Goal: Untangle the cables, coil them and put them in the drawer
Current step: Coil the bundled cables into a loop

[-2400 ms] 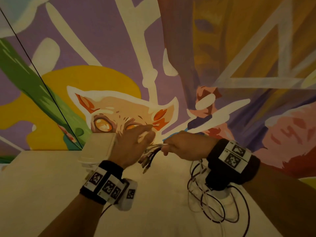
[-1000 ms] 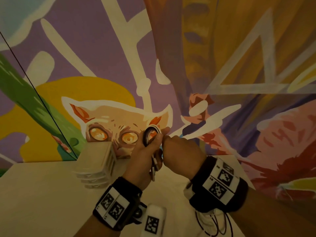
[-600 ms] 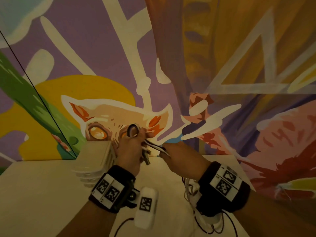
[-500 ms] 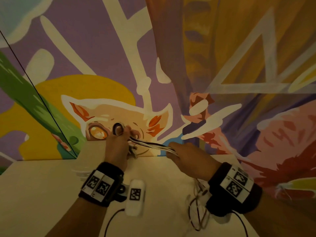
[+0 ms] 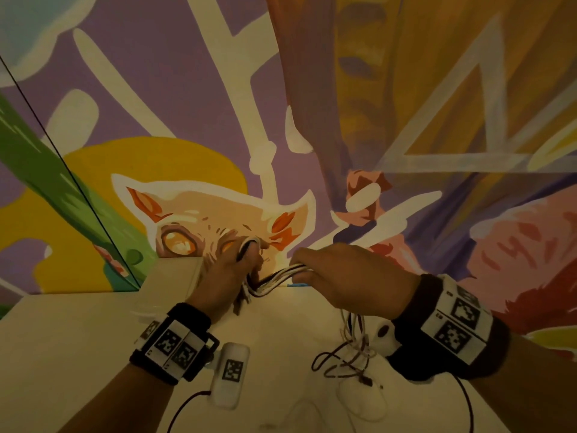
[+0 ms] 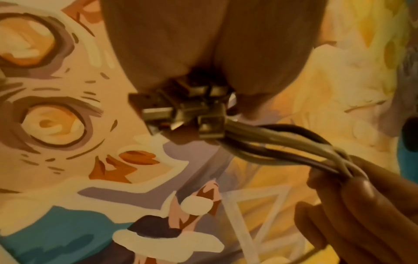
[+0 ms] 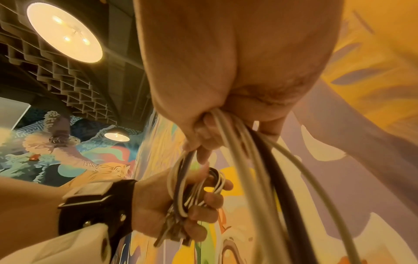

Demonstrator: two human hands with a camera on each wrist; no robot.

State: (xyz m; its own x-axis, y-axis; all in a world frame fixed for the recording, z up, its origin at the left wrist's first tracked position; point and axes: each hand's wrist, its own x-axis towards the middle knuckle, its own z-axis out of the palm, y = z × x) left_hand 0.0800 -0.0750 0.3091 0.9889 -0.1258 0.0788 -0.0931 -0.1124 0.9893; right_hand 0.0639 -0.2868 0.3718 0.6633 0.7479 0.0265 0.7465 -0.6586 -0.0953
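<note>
My left hand [image 5: 232, 270] grips a small coil of white and dark cables [image 7: 194, 185], looped round its fingers, with several metal plugs [image 6: 181, 109] sticking out below the fist. A bundle of cable strands [image 5: 278, 275] runs from that coil to my right hand [image 5: 340, 276], which holds them in its curled fingers a short way to the right. In the right wrist view the strands [image 7: 253, 160] pass through the right fist and trail down. The loose tails [image 5: 346, 360] lie tangled on the white table [image 5: 78, 354] under my right wrist.
A white drawer unit [image 5: 170, 281] stands at the back of the table, just left of my left hand, against a painted mural wall [image 5: 312, 104]. A white device [image 5: 362, 398] lies on the table by the loose cable tails.
The hands drew apart, then came closer again. My left hand keeps the coil and shifted right; the strands between the hands now sag in a short curve.
</note>
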